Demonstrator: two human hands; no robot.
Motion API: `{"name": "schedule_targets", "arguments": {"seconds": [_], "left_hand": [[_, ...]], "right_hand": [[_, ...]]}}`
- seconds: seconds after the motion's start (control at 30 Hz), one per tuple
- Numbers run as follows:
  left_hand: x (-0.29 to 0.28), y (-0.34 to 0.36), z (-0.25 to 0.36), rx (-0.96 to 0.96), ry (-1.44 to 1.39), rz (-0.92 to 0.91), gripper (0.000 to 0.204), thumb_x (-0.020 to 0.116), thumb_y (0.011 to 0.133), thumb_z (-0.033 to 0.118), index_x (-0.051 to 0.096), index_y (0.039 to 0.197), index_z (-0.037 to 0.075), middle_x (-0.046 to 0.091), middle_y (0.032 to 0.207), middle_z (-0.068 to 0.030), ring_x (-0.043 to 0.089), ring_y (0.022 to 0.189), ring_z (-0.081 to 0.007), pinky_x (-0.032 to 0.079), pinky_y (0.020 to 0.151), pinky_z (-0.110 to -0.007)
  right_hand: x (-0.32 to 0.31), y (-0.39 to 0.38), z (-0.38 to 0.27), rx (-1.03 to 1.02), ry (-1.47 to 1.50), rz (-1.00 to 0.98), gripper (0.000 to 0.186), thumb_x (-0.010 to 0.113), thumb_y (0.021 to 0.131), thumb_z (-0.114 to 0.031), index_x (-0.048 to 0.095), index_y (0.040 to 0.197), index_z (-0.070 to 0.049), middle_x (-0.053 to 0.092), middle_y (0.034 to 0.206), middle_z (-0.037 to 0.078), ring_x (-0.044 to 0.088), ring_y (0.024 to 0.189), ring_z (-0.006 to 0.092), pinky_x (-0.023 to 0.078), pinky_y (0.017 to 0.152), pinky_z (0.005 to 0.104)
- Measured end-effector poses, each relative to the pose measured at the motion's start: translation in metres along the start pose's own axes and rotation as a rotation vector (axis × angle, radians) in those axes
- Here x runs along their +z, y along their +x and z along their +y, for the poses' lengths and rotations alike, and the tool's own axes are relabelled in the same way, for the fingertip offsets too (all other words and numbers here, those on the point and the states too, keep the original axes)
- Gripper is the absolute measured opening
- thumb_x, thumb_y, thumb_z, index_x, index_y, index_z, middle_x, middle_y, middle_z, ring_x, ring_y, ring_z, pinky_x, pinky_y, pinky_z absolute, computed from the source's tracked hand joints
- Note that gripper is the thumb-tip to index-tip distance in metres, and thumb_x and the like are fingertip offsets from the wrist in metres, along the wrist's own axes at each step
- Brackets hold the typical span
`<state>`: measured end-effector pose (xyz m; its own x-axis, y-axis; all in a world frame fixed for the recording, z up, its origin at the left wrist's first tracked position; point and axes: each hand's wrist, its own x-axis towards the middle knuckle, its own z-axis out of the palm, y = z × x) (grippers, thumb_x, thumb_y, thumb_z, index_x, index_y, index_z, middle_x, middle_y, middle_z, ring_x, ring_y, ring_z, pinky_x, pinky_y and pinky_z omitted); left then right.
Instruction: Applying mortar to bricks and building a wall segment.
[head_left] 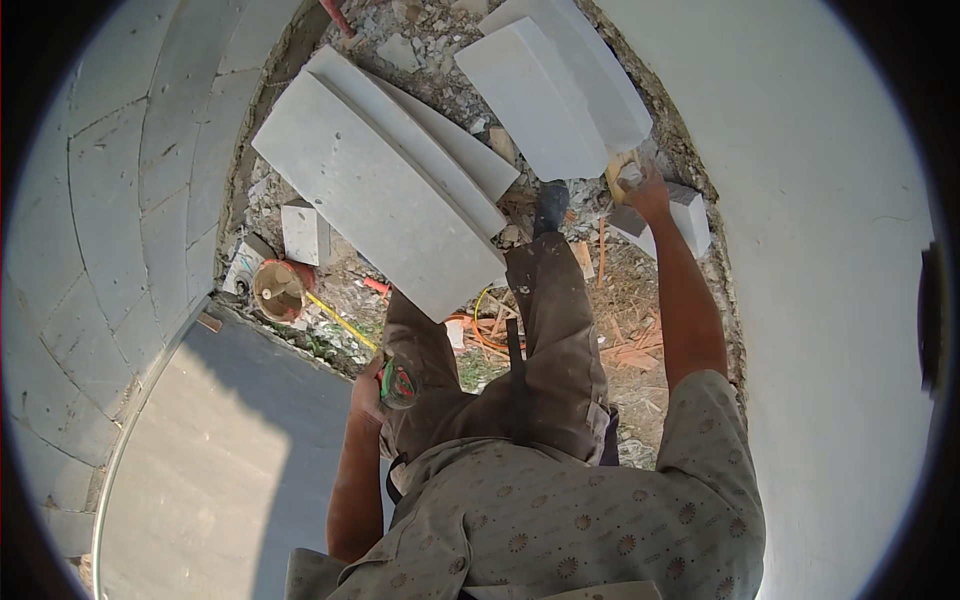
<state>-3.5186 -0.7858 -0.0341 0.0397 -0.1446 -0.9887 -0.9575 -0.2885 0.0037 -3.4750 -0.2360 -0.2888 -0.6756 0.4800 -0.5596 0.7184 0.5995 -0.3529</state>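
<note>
My left hand (368, 392), low at the left by my thigh, is closed round a green and black tape measure (399, 384). Its yellow blade (342, 321) runs out toward an orange-brown bucket (281, 291). Reaching far to the right, my right hand (648, 193) is closed at a small yellowish piece (621, 172) with something whitish by the fingers; what exactly it grips is unclear. Just beyond lies a pale grey block (545, 100), and beside the hand sits a smaller block (688, 218). A long grey block (375, 190) leans across the middle left, above my left leg.
Rubble (415, 55) covers the ground between a block wall (130, 190) on the left and a smooth pale wall (820, 200) on the right. Another cut block (305, 232) stands near the bucket. Reddish broken pieces (635, 345) lie right of my legs.
</note>
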Motion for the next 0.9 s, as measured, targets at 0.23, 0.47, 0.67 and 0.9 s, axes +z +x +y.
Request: {"name": "schedule_targets", "arguments": {"seconds": [0.23, 0.47, 0.67, 0.9], "left_hand": [[-0.002, -0.007, -0.03, -0.025, -0.16, -0.017, 0.027, 0.043, 0.097, 0.025, 0.054, 0.109, 0.004, 0.064, 0.102, -0.0155, 0.063, 0.094, -0.0286, 0.052, 0.083, -0.043], [-0.021, -0.018, -0.041, -0.045, -0.259, 0.056, 0.024, 0.043, 0.097, 0.027, 0.054, 0.104, 0.006, 0.064, 0.1, -0.0139, 0.063, 0.096, -0.0283, 0.052, 0.085, -0.043], [-0.031, -0.002, -0.047, -0.041, -0.325, -0.094, 0.024, 0.045, 0.097, 0.027, 0.055, 0.1, 0.006, 0.064, 0.098, -0.0117, 0.063, 0.094, -0.0262, 0.052, 0.085, -0.041], [-0.056, 0.0, -0.051, -0.03, -0.429, -0.176, 0.024, 0.047, 0.097, 0.028, 0.057, 0.098, 0.006, 0.064, 0.093, -0.0115, 0.064, 0.088, -0.0244, 0.053, 0.08, -0.038]], "right_hand": [[0.086, 0.074, -0.005, 0.094, 0.158, -0.024, 0.103, 0.087, 0.058, -0.03, 0.028, 0.134, 0.006, 0.054, 0.12, 0.026, 0.054, 0.112, 0.0369, 0.043, 0.096, 0.0406], [0.1, 0.063, -0.073, -0.034, 0.109, -0.081, 0.097, 0.088, 0.054, -0.029, 0.032, 0.128, -0.001, 0.053, 0.117, 0.025, 0.051, 0.111, 0.0395, 0.043, 0.094, 0.0473], [0.086, 0.018, -0.137, 0.038, 0.024, -0.012, 0.089, 0.083, 0.057, -0.03, 0.039, 0.128, 0.001, 0.052, 0.12, 0.026, 0.051, 0.112, 0.0406, 0.043, 0.093, 0.0464], [-0.061, -0.012, -0.258, -0.089, -0.335, 0.033, 0.073, 0.081, 0.056, -0.028, 0.052, 0.119, -0.002, 0.059, 0.113, 0.018, 0.057, 0.108, 0.0342, 0.046, 0.091, 0.0441]]}}
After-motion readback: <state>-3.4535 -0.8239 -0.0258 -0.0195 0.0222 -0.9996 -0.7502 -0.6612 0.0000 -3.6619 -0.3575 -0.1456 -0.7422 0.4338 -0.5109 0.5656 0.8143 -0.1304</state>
